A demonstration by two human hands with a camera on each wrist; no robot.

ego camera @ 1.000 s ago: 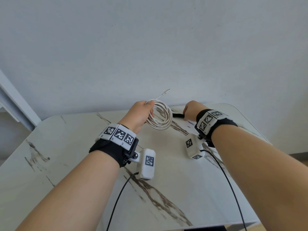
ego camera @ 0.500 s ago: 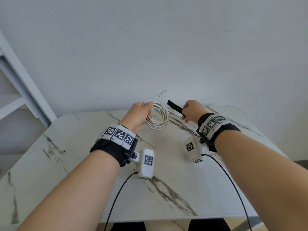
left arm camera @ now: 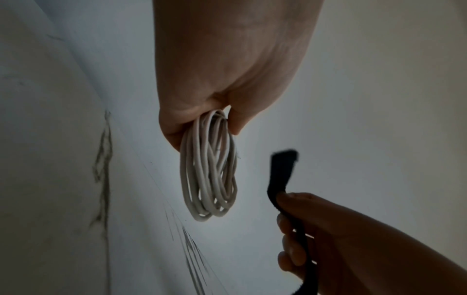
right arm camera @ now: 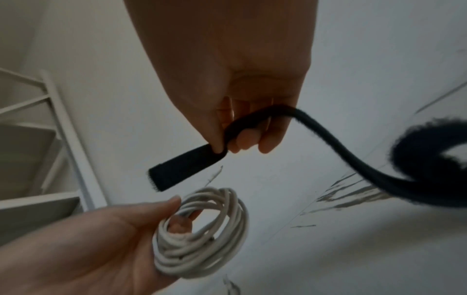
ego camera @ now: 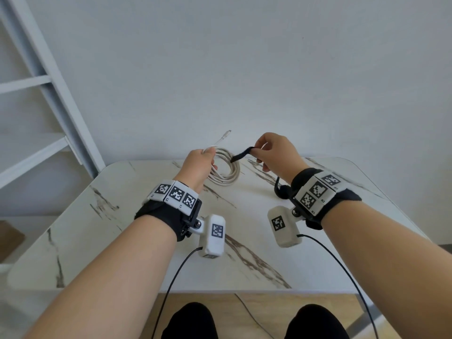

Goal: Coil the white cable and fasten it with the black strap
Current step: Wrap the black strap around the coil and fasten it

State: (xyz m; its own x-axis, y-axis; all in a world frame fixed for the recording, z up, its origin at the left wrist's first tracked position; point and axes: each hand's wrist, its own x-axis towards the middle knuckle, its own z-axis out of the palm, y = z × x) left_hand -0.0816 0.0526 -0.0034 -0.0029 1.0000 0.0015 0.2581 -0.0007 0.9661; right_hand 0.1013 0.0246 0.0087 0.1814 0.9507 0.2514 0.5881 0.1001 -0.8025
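Observation:
My left hand (ego camera: 199, 162) grips the white cable (ego camera: 227, 168), wound into a coil of several loops, above the far part of the marble table (ego camera: 146, 253). One cable plug (ego camera: 225, 135) sticks up behind the hand. The coil (left arm camera: 209, 175) hangs below my fingers in the left wrist view. My right hand (ego camera: 274, 152) pinches the black strap (ego camera: 242, 155) near its free end, just right of the coil and apart from it. The rest of the strap (right arm camera: 379, 159) trails down to a curl (ego camera: 281, 190) near my right wrist. The coil (right arm camera: 202, 233) lies below the strap end in the right wrist view.
A white wall stands right behind the table. A white shelf frame (ego camera: 49, 94) rises at the left. Black wires (ego camera: 342, 270) run from the wrist cameras over the table's near edge. My knees (ego camera: 190, 321) show below it.
My right hand lifted the black strap off the table and brought its free end up and left, close to the coil. My left hand kept holding the coil, raised slightly.

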